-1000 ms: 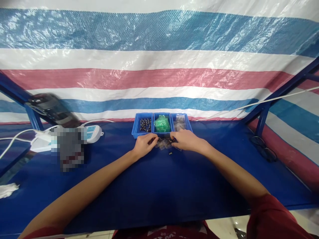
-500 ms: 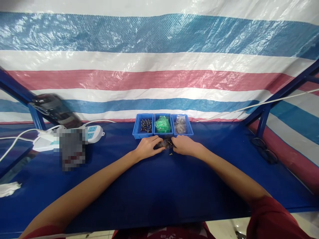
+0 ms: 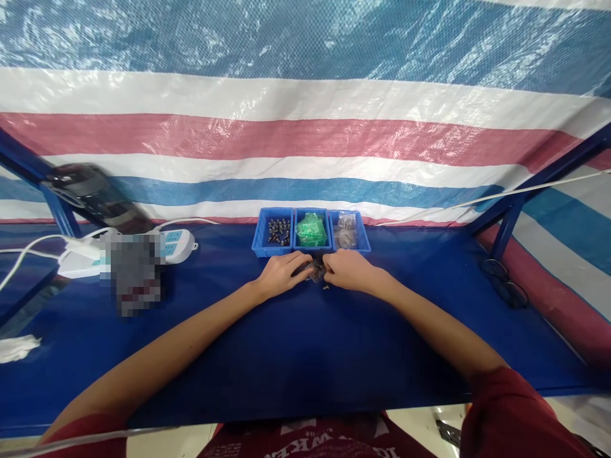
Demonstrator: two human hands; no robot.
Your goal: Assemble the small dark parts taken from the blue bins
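A small clear plastic bag (image 3: 316,271) with dark screw-like pieces in it lies on the table just in front of the bins. My left hand (image 3: 282,273) grips its left side between thumb and fingers. At the opposite side, my right hand (image 3: 352,270) is closed with its fingertips on the bag's edge; they partly hide it. One loose small screw (image 3: 326,287) rests on the blue table below the bag, close to my right fingers.
Behind my hands stand three blue bins: one with dark metal fittings (image 3: 279,231), one with green bagged pieces (image 3: 311,230), one with clear bags (image 3: 345,230). A white power strip (image 3: 179,248) is at left, glasses (image 3: 505,283) at right, a white cloth (image 3: 19,348) far left.
The camera view has tilted down slightly, so everything sits a bit higher. My hands have drawn slightly closer together around the bag; the loose screw remains beside it.
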